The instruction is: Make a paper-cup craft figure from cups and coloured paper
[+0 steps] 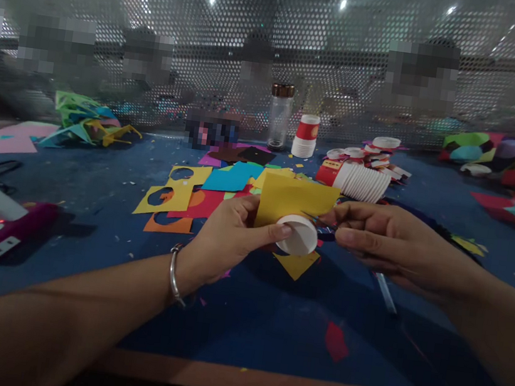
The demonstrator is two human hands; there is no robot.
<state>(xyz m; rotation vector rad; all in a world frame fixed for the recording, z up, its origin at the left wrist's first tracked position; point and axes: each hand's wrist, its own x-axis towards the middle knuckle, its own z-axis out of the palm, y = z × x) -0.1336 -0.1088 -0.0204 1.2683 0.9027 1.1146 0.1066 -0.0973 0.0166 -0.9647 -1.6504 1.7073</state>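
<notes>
My left hand is closed on a sheet of yellow paper, its thumb pressing a white paper cup against the sheet, round end toward me. At the right edge of the sheet, my right hand is closed on scissors with a dark handle, mostly hidden by the fingers. A cut shows in the paper beside the cup. Below hangs or lies a yellow paper corner; which one I cannot tell. Beyond my left hand lie yellow and orange sheets with round holes.
Stacked paper cups stand near a glass bottle; another stack lies on its side. A magenta power strip with a white plug is at the left. A red scrap lies near the table's front edge. A perforated metal panel rises behind.
</notes>
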